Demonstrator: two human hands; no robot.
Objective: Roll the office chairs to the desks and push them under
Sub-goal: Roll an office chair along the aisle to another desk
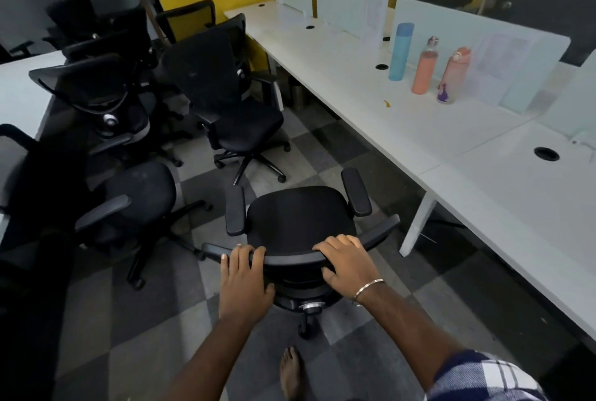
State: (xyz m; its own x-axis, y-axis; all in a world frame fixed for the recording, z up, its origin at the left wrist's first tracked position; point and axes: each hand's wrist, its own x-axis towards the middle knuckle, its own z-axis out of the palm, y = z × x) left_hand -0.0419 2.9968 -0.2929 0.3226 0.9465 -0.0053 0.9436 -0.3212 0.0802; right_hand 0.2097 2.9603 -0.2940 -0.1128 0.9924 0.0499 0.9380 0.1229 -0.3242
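A black office chair [298, 218] stands right in front of me on the carpet, its seat facing away. My left hand [245, 281] grips the top edge of its backrest on the left. My right hand [346, 266], with a metal bangle at the wrist, grips the same edge on the right. A long white desk [354, 100] runs along the right side, its near leg beside the chair. Another black chair [232, 100] stands further ahead in the aisle, turned toward the desk.
Several more black chairs [106, 104] crowd the left side beside a second white desk [16, 91]. Three bottles [425, 66] stand on the right desk by frosted dividers [483, 55]. A small bin [298, 96] sits under the desk. My bare foot [290, 373] is behind the chair.
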